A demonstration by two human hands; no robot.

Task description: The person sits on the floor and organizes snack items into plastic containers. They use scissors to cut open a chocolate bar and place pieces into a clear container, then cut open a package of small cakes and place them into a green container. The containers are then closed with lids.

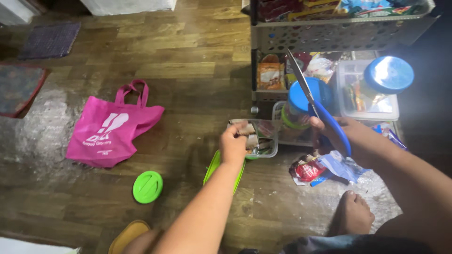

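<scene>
In the head view, the left hand (234,141) is closed, pinching small packets at the near-left corner of the clear container (269,139). Right of the container, the right hand (329,134) grips blue-handled scissors (314,104), blades pointing up. A green lid (147,186) lies well left of the container.
</scene>
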